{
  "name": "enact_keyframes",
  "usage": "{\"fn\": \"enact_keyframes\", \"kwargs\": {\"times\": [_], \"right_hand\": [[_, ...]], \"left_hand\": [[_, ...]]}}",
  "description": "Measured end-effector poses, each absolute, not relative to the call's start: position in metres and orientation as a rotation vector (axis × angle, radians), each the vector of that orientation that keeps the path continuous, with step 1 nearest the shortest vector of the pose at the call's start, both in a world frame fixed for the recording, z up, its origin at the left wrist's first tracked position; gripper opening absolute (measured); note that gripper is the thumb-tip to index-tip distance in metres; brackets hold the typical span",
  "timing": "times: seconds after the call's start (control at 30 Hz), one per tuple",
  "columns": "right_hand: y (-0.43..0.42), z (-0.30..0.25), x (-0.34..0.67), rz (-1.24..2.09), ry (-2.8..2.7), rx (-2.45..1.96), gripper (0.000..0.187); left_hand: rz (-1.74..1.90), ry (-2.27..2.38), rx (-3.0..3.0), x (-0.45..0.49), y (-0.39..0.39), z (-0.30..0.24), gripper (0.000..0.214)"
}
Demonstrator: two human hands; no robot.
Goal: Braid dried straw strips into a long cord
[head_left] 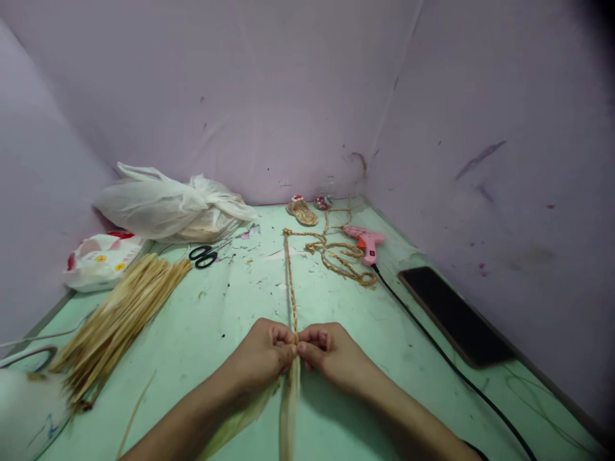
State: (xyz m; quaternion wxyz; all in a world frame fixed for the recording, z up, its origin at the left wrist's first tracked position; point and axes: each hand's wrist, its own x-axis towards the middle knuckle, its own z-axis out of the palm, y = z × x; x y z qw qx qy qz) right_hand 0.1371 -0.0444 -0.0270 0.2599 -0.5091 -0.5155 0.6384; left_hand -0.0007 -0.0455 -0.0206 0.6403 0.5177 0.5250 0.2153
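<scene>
On the green table, both hands pinch a braided straw cord.

The straw braid looks dry, rough and bumpy. The bundle of straw strips is pale, stiff and matt. The plastic bag is thin, crinkly and a bit shiny. The glue gun is smooth pink plastic. The phone is black and glossy. The desk is smooth, green and scuffed.

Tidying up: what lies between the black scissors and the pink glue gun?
Head view: the braided straw cord lies between scissors and glue gun, coiled near the gun.
</scene>
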Motion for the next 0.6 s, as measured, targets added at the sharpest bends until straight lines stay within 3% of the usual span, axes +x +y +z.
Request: {"fn": "enact_keyframes", "kwargs": {"times": [0.17, 0.6], "right_hand": [[-0.042, -0.038, 0.14, 1.623, -1.439, -1.456, 0.007], [-0.05, -0.035, 0.137, 1.74, -1.192, -1.311, 0.014]], "left_hand": [[0.357, 1.376, 1.421, -0.004, -0.044, -0.017, 0.014], [-0.148, 1.662, 2.039, 0.019, -0.09, 0.012, 0.03]]}}
